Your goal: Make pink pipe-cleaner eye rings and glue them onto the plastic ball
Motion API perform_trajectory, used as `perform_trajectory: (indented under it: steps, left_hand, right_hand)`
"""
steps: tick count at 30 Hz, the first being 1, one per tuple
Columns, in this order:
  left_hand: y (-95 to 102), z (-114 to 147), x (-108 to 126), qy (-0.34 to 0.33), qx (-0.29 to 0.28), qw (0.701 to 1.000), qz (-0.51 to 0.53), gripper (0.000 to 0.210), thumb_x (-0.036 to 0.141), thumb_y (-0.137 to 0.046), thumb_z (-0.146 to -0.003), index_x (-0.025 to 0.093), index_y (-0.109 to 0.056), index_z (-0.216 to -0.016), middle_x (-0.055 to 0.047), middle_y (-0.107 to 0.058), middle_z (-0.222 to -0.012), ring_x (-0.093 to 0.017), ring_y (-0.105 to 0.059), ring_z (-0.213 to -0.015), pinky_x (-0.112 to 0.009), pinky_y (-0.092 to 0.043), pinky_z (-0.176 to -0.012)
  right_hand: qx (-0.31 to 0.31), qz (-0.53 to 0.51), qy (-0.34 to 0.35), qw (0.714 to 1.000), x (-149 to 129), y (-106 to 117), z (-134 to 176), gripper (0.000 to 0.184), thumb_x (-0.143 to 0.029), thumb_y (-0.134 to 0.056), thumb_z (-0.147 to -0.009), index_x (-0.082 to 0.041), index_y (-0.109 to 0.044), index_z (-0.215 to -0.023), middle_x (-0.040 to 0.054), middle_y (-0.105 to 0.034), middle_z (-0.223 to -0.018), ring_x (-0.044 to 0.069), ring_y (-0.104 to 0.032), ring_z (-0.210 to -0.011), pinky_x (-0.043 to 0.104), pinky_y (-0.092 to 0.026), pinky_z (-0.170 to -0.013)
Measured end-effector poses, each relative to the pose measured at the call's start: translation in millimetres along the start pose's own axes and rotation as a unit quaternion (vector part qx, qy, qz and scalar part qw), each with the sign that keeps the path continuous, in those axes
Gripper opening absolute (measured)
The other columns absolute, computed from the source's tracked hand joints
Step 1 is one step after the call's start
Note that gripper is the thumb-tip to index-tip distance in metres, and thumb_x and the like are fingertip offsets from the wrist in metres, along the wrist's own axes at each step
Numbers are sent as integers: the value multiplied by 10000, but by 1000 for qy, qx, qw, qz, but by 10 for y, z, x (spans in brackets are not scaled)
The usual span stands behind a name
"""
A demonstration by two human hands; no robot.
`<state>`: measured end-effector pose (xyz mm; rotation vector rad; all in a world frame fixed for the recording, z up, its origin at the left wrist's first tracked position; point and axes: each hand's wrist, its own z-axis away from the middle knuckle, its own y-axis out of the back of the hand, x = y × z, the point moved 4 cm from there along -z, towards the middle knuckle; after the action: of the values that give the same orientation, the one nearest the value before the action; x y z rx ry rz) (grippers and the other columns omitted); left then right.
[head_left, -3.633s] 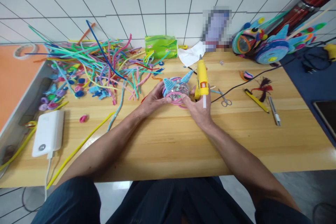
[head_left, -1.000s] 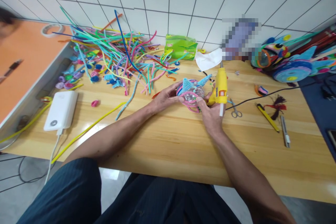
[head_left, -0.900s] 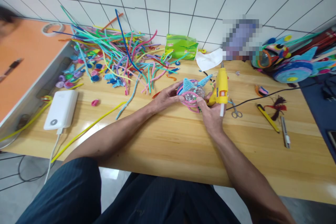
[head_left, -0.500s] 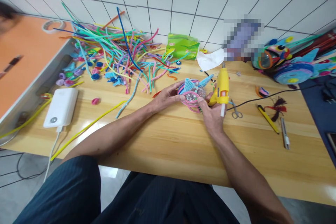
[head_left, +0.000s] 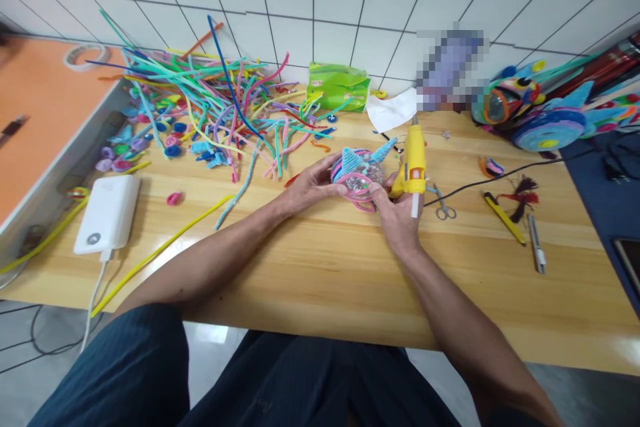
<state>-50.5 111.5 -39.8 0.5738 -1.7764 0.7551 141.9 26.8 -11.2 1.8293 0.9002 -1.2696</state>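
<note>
A small round craft piece (head_left: 356, 180) of pipe cleaners stands on the wooden table. Its middle looks clear and glittery, with a pink ring in front and light-blue pointed parts on top. My left hand (head_left: 313, 188) is closed on its left side, thumb along the pink ring. In my right hand (head_left: 399, 217) is a yellow hot glue gun (head_left: 414, 153), nozzle up, with a white glue stick poking out of its lower end. The right thumb presses against the right edge of the craft piece. Most of the right fingers are hidden behind the gun and craft piece.
Loose pipe cleaners (head_left: 220, 93) are heaped at the back left, near a white power bank (head_left: 107, 213). Scissors (head_left: 445, 211), a yellow pen-shaped tool (head_left: 505, 219) and a craft knife (head_left: 537, 245) lie right. Finished-looking fish crafts (head_left: 550, 128) stand back right. A black cord (head_left: 500, 177) trails rightward.
The view has shifted slightly, so the table's things appear a little farther left. Both hands keep nearly the same hold on the craft piece and the glue gun.
</note>
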Motion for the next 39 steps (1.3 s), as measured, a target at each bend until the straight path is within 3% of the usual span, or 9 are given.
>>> perform_trajectory:
  steps: [10, 17, 20, 23, 30, 39]
  left_hand:
    - [-42, 0, 44, 8, -4, 1000, -14, 946, 481, -944, -878, 295, -525, -1705, -150, -571, -1734, -409, -577, -1580, -570, -457, -1326]
    - [-12, -32, 54, 13, -13, 999, -39, 979, 633, -862, -908, 351, -452, -1751, -70, -412, -1852, -421, -374, -1722, -559, -346, -1411]
    - [27, -47, 41, 16, -20, 998, -56, 1002, 717, -813, -909, 343, -437, -1758, -44, -357, -1877, -402, -293, -1759, -545, -288, -1440]
    - [41, -54, 37, 27, -30, 996, -75, 1004, 742, -773, -926, 348, -403, -1771, -40, -321, -1891, -385, -261, -1773, -561, -243, -1451]
    - [78, -112, 4, -21, -21, 997, -65, 976, 694, -854, -884, 263, -541, -1702, -103, -455, -1825, -409, -394, -1714, -534, -315, -1427]
    - [118, -135, -60, -43, -23, 995, -82, 898, 605, -881, -896, 284, -572, -1675, -94, -531, -1776, -375, -471, -1672, -504, -413, -1369]
  right_hand:
    - [10, 2, 12, 1000, -24, 12, 11, 392, -395, -829, -841, -273, -518, -1047, -44, -533, -926, 160, -559, -797, 382, -603, -852]
    - [23, 11, 41, 999, -81, 30, -25, 335, -367, -827, -813, -266, -555, -980, -21, -536, -957, 175, -587, -876, 426, -609, -1021]
    - [23, 13, 49, 998, -82, 24, -43, 375, -366, -819, -810, -265, -590, -1090, -18, -533, -981, 182, -601, -896, 430, -610, -1027]
    - [24, 9, 46, 999, -66, 25, -50, 547, -372, -810, -800, -269, -574, -1282, -17, -533, -1013, 182, -599, -890, 413, -623, -976]
    - [20, 18, 38, 999, -7, 47, -55, 765, -437, -843, -813, -283, -512, -1485, -2, -544, -1043, 213, -633, -946, 425, -642, -955]
    - [15, 33, 53, 998, -2, 42, -54, 745, -451, -806, -857, -278, -471, -1500, 22, -543, -1050, 226, -617, -967, 417, -634, -952]
